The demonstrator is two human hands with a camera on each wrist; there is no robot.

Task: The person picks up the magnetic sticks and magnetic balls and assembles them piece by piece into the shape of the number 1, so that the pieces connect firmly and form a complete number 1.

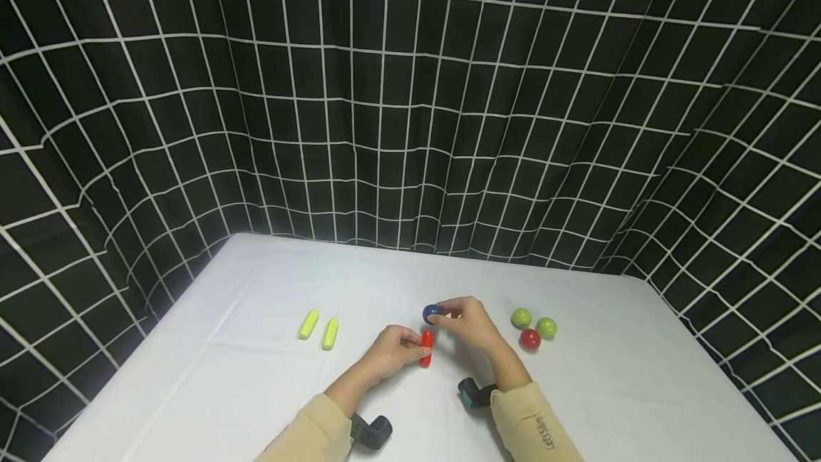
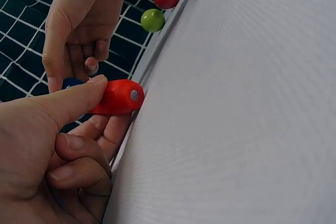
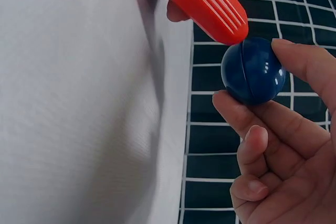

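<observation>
My left hand [image 1: 390, 353] pinches a slim red plastic object [image 1: 426, 338] between thumb and fingers, over the middle of the table. Ridges run along the red object [image 3: 202, 3] in the right wrist view; its end has a grey round spot in the left wrist view. Thumb and fingertips of my right hand [image 1: 473, 323] grip a glossy dark blue ball [image 3: 254, 71] with a seam around it. The ball is just beyond the far end of the red object; whether they touch I cannot tell. In the left wrist view my fingers mostly hide the ball.
Two yellow slim objects [image 1: 308, 324] lie side by side on the left of the white-covered table [image 1: 256, 391]. To the right sit two green balls [image 1: 522, 317] and a red ball [image 1: 530, 339]. A black curtain [image 1: 398, 127] with white grid lines surrounds the table's far and side edges.
</observation>
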